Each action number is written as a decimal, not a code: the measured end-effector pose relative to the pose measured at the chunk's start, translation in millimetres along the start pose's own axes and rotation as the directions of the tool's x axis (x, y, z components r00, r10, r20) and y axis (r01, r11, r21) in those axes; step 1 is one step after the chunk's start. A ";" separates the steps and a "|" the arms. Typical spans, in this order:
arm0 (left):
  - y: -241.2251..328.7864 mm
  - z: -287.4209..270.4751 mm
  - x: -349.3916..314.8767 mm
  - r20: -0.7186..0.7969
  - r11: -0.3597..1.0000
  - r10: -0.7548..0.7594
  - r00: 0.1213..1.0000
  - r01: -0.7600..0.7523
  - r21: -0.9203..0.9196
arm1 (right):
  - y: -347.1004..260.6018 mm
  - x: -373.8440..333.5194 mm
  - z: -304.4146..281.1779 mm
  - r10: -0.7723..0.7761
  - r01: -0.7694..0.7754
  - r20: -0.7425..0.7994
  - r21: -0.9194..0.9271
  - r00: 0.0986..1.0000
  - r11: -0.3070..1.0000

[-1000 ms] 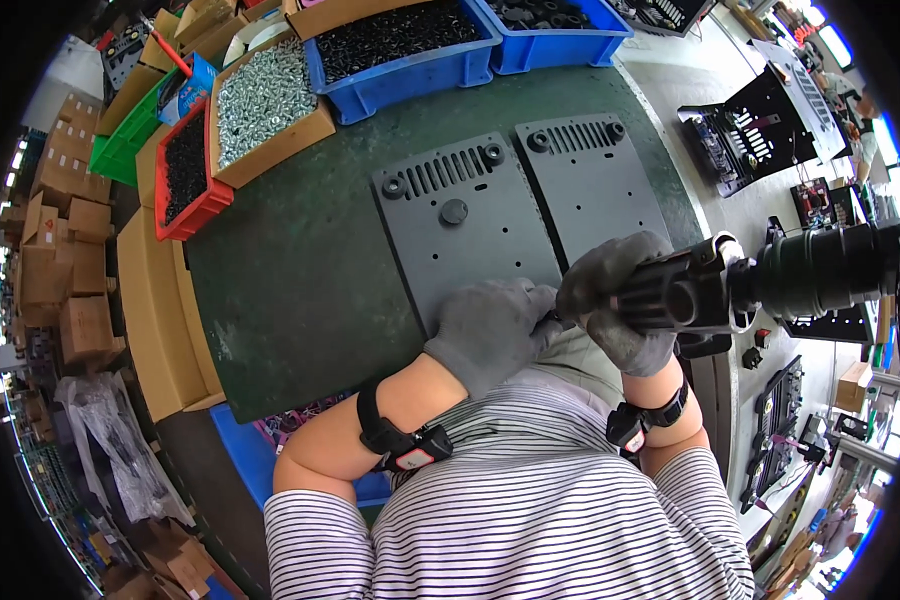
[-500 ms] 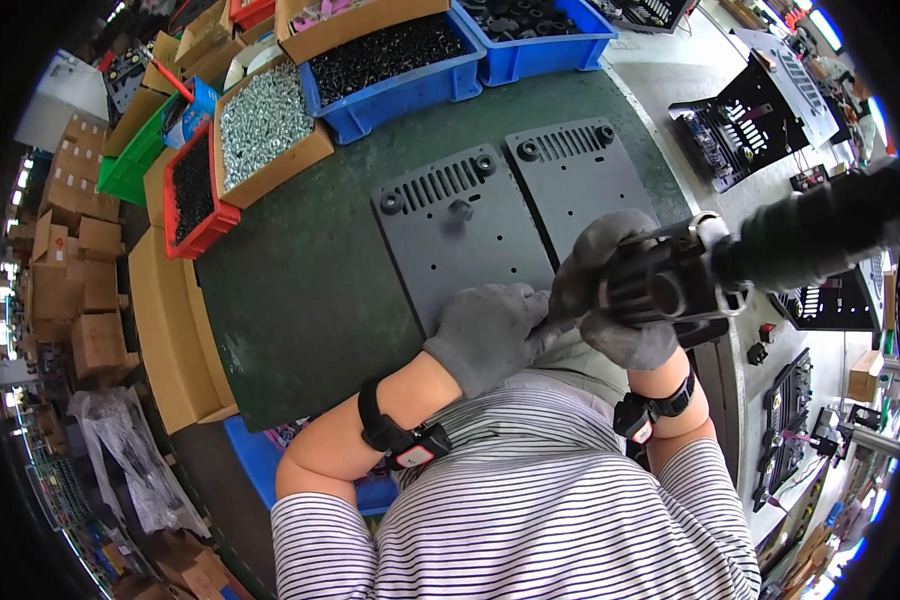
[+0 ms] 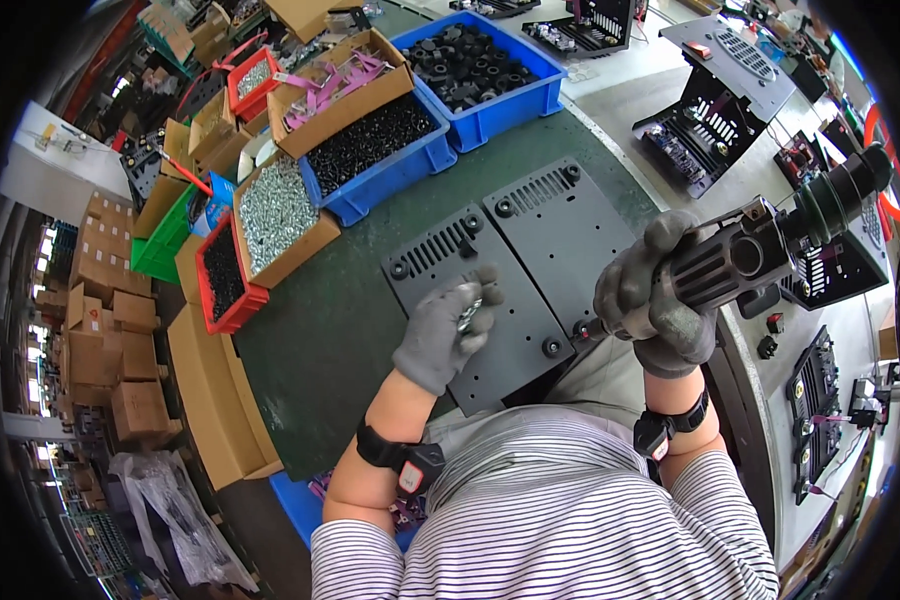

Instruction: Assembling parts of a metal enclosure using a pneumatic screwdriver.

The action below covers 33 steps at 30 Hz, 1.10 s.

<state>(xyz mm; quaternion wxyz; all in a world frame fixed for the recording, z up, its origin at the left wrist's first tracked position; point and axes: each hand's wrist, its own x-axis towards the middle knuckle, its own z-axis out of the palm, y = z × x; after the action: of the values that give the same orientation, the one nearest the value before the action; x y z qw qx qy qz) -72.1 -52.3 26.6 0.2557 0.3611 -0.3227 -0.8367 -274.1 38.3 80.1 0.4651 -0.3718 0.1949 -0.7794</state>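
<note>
My right hand (image 3: 660,295) is wrapped round a black power screwdriver (image 3: 735,250). Its tip meets a round black foot (image 3: 582,330) at the near left corner of the right-hand dark metal plate (image 3: 550,235). Over the neighbouring left-hand plate (image 3: 515,365), my gloved left hand (image 3: 438,335) is curled, with small silver screws (image 3: 470,315) showing between its fingers. Another round foot (image 3: 552,347) sits at that plate's near right corner. A small black part (image 3: 466,246) stands near its far slots.
Beyond the plates stand a blue bin of black round parts (image 3: 465,65), a blue bin of small black pieces (image 3: 370,140), a carton of silver screws (image 3: 275,215) and a red bin (image 3: 232,275). Slotted black housings (image 3: 705,120) stand on the bench at right.
My left hand has moved from the plates' near edge, beside the right hand, out to the left, and silver screws now show in it. The view has shifted.
</note>
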 end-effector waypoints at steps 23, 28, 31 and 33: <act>-18.1 -26.6 -46.5 0.331 0.830 -0.027 0.943 0.205 -0.518 | 63.0 41.1 67.8 -0.119 0.140 0.429 -0.017 0.895 0.990; -22.4 -27.7 -46.4 0.312 0.783 -0.046 0.949 0.228 -0.579 | 68.6 31.0 70.6 -0.095 0.126 0.392 -0.052 0.915 0.991; -29.4 -27.3 -45.5 0.313 0.825 -0.021 0.949 0.193 -0.531 | 65.9 28.7 70.2 -0.104 0.147 0.378 -0.086 0.920 0.985; -28.8 -27.3 -45.8 0.317 0.868 0.010 0.948 0.149 -0.474 | 64.5 27.3 66.7 -0.121 0.156 0.379 -0.062 0.917 0.986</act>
<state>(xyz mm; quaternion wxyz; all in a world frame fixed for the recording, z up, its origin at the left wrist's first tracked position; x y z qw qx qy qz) -28.8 -12.7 11.3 0.2548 0.1603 -0.1216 -0.9458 -193.9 -14.3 92.3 0.4197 -0.5472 0.1112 -0.7155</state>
